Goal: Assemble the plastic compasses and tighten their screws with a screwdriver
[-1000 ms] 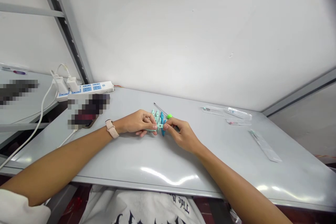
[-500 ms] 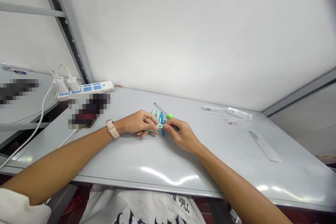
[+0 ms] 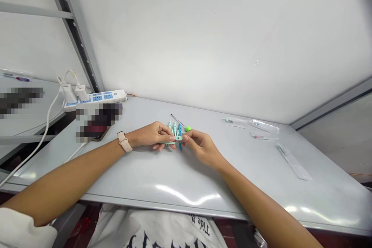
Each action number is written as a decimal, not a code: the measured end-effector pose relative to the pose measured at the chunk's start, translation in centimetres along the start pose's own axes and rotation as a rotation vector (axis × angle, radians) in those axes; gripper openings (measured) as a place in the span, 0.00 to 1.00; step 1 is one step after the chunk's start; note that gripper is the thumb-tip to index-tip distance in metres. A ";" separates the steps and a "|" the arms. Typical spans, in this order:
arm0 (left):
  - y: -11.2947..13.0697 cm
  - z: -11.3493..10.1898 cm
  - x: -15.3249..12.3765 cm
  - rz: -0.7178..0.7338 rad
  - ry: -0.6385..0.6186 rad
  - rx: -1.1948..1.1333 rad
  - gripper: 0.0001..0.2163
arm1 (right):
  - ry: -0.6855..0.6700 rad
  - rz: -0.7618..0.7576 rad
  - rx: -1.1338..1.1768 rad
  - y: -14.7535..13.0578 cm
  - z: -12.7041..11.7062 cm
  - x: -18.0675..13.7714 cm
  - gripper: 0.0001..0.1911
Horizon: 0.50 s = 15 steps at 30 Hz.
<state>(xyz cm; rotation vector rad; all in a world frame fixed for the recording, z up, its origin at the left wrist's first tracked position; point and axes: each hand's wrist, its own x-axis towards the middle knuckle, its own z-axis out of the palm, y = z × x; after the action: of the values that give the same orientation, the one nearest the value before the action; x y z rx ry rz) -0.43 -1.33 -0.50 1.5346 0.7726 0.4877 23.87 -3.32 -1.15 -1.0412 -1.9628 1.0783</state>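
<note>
Low over the middle of the table, my left hand (image 3: 162,136) pinches a mint-green drawing compass (image 3: 178,138) between thumb and fingers. Its hinge end points to the right, where my right hand (image 3: 200,146) has thumb and forefinger closed on it. One pale green leg shows under the left fingers. Just behind the hands lie two more mint-green compasses (image 3: 174,127) and a blue compass (image 3: 180,128), partly covered by my fingers. A screwdriver (image 3: 178,119) with a bright green handle lies behind them, its handle close to my right hand.
Several clear plastic sleeves (image 3: 293,162) with slim items inside lie on the right side of the grey table (image 3: 139,178). At the back left sits a white power strip (image 3: 107,96) with plugged-in chargers. A blurred phone (image 3: 101,124) with a cable lies before it.
The held compass's hinge end has shifted slightly right and up, and its lower leg shows more clearly. Both hands stay nearly in place with their grip kept.
</note>
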 end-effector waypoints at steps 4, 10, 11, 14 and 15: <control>0.2 0.1 0.0 0.003 0.002 -0.016 0.20 | -0.029 0.023 0.178 -0.5 0.0 0.1 0.21; 0.4 0.3 -0.1 0.019 0.029 -0.012 0.20 | -0.037 0.016 0.221 -1.0 0.1 0.1 0.22; 0.4 0.3 -0.1 0.021 0.034 -0.010 0.20 | -0.036 0.013 0.220 -0.9 0.1 0.1 0.22; 0.3 0.2 -0.1 0.033 0.039 -0.008 0.19 | -0.030 -0.005 0.217 -0.7 0.2 0.1 0.22; 0.3 0.2 -0.1 0.036 0.037 -0.009 0.19 | -0.028 -0.014 0.219 -0.7 0.2 0.1 0.22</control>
<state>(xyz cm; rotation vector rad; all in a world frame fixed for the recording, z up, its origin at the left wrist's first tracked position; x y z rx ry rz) -0.28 -1.56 -0.23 1.5371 0.7711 0.5472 23.48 -3.55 -0.63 -0.8970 -1.8217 1.2738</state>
